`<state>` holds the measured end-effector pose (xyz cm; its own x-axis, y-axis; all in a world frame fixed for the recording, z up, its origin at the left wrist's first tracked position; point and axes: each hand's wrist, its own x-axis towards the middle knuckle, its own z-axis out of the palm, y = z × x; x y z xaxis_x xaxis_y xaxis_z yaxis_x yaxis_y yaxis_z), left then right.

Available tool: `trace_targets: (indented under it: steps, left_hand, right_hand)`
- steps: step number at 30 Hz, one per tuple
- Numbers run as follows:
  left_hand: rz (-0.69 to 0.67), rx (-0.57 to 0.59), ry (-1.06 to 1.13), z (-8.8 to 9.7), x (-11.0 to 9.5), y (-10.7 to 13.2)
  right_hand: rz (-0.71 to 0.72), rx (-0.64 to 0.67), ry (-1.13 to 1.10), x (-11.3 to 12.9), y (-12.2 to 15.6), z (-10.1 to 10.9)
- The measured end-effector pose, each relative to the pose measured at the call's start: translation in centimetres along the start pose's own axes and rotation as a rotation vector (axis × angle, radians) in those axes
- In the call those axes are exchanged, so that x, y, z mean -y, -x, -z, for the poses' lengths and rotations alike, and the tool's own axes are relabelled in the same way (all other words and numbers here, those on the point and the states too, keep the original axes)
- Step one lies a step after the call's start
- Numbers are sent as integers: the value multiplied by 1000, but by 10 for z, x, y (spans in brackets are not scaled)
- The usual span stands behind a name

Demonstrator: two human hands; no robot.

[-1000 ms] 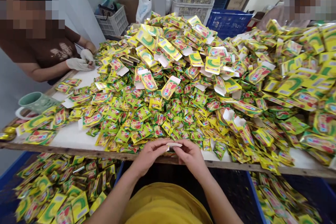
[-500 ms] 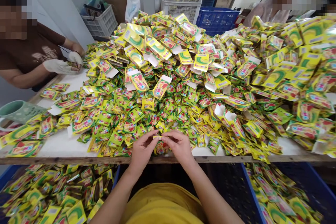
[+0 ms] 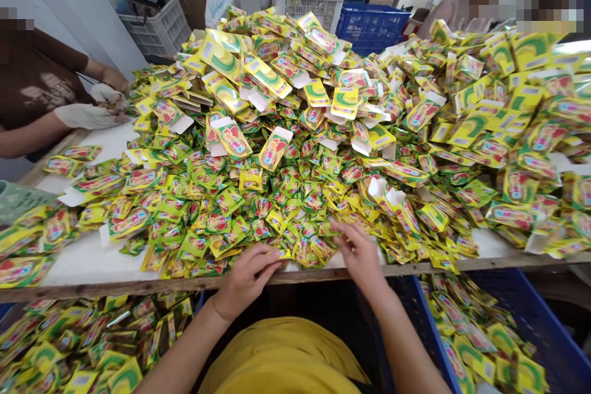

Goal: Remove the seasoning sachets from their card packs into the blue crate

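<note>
My left hand (image 3: 249, 274) is near the table's front edge, its thumb and fingers closed on a small yellow box (image 3: 285, 254), mostly covered by the fingers. To its right, my right hand (image 3: 362, 258) is slightly blurred, fingers apart and reaching over the loose sachets (image 3: 314, 200). Its fingertips are close to green and yellow sachets; I see nothing held in them. Beyond both hands rises a heap of flat printed boxes (image 3: 276, 148) in yellow, green and red, several with white flaps standing open.
At the left, a co-worker's gloved hands (image 3: 87, 114) are at the heap's edge. A green mug (image 3: 21, 202) stands at the far left. Below the wooden table edge (image 3: 152, 286) are filled boxes (image 3: 101, 345) and a blue crate (image 3: 549, 332). White crates (image 3: 309, 9) stack behind.
My hands have parted. My right hand has let go of the small box and moved right and forward over the sachets; my left keeps the box. The view has shifted slightly.
</note>
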<state>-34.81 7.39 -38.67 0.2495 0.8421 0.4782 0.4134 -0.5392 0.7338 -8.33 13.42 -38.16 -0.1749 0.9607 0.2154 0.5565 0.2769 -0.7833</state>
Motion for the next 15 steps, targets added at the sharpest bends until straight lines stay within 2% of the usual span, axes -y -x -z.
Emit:
trace_targets:
  steps: [2, 4, 7, 10, 12, 15]
  left_hand:
    - [-12, 122, -52, 2, 2, 2]
    - [-26, 191, -73, 6, 4, 3]
    - [-34, 196, -73, 9, 8, 2]
    - [-3, 209, -84, 7, 11, 0]
    - [44, 163, -98, 6, 9, -2]
    - [202, -108, -129, 20, -2, -4]
  right_hand:
    - [-31, 67, 200, -26, -2, 19]
    - [-22, 162, 330, -40, -5, 28]
    - [8, 186, 423, -38, -8, 27]
    - [-62, 167, 336, -32, -9, 32]
    - [-185, 132, 164, -35, -9, 45]
    - [-323, 68, 32, -51, -7, 70]
